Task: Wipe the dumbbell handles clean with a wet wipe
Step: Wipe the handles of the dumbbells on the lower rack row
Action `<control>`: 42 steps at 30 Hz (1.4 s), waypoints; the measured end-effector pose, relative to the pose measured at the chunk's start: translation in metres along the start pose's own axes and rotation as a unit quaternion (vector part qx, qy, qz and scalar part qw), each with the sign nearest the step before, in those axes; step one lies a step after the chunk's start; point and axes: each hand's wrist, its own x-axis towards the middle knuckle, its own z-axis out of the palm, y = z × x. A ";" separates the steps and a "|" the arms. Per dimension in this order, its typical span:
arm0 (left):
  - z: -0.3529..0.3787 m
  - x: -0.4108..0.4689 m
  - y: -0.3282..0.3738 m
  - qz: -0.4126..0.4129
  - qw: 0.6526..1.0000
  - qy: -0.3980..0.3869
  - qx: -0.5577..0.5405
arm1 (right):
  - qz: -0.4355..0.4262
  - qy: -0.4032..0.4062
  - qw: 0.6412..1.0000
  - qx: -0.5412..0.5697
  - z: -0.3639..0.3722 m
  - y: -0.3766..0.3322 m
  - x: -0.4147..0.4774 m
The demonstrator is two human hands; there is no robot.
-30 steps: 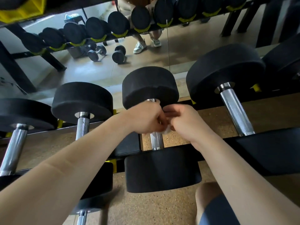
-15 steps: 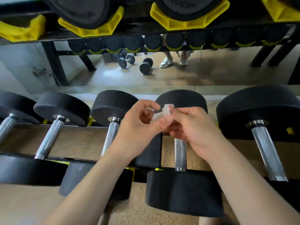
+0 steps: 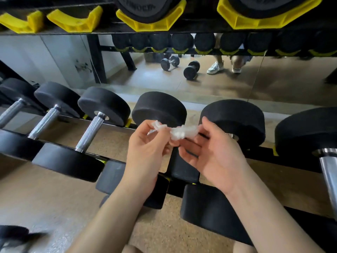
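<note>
Mirror [image 3: 273, 79] behind the dumbbell rack [image 3: 259, 154]; left hand [image 3: 145, 148] and right hand [image 3: 215, 157] pinch one crumpled wet wipe [image 3: 180, 132] between them.

Gym, racked dumbbells [image 3: 102, 114], wall mirror [image 3: 237, 83]

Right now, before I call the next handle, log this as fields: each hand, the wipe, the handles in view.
left hand: pinches left end of the crumpled white wet wipe
right hand: pinches its right end
wipe contact: held in the air, on no handle
behind hands: black round-headed dumbbell, handle mostly hidden
exposed handles: knurled steel handle to the left, shiny steel handle far right
</note>
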 end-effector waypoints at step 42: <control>-0.024 -0.020 0.027 -0.073 0.995 0.064 -0.028 | 0.028 -0.107 0.990 -0.086 -0.011 -0.006 -0.001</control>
